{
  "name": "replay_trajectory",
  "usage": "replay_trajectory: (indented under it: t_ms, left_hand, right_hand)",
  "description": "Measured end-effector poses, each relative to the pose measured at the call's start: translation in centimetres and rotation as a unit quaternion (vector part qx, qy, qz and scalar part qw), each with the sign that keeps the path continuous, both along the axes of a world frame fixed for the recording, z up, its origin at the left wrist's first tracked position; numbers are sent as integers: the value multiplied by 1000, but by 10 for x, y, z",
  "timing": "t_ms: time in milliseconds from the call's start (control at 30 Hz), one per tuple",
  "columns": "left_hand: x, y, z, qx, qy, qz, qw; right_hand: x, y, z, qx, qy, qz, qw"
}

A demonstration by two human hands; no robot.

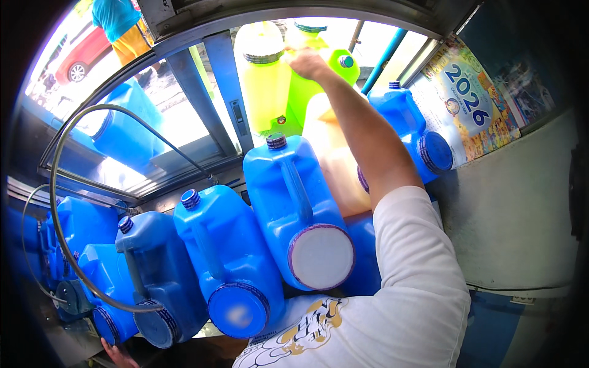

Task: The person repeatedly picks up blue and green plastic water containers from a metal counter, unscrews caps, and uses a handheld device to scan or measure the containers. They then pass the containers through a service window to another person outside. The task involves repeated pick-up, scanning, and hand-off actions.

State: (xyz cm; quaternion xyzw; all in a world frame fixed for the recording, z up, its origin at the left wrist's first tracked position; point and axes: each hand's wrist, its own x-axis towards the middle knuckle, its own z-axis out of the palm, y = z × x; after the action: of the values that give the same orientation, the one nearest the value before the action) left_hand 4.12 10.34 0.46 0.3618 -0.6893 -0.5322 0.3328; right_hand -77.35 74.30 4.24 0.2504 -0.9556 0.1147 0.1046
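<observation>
Green jug: bright, translucent, small teal cap. Sits top centre, right of a pale yellow-green jug. Right forearm crosses it; glare bleaches the surroundings. Long axis runs up the view, capped end up and right. Right hand at its top, fingers curled; cannot tell what they pinch. Left hand, partly cut off, by blue jug's lid; grip unclear.

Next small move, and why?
Probably settle the right hand firmly on the yellow-green jug: it's right by it, but its grip is unclear, and a tall yellow container crowds alongside. The left hand is far off, by a blue jug.
</observation>
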Motion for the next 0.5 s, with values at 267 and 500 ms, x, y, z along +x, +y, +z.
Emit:
replay_trajectory:
  t_ms: [267,500]
  left_hand:
    - [-37,-21,4,-178,-317,59,930]
    - [-20,-8,17,-223,-283,15,933]
  right_hand:
    - [-70,79,-14,-107,4,-255,961]
    - [-87,90,-35,-41,-35,-254,966]
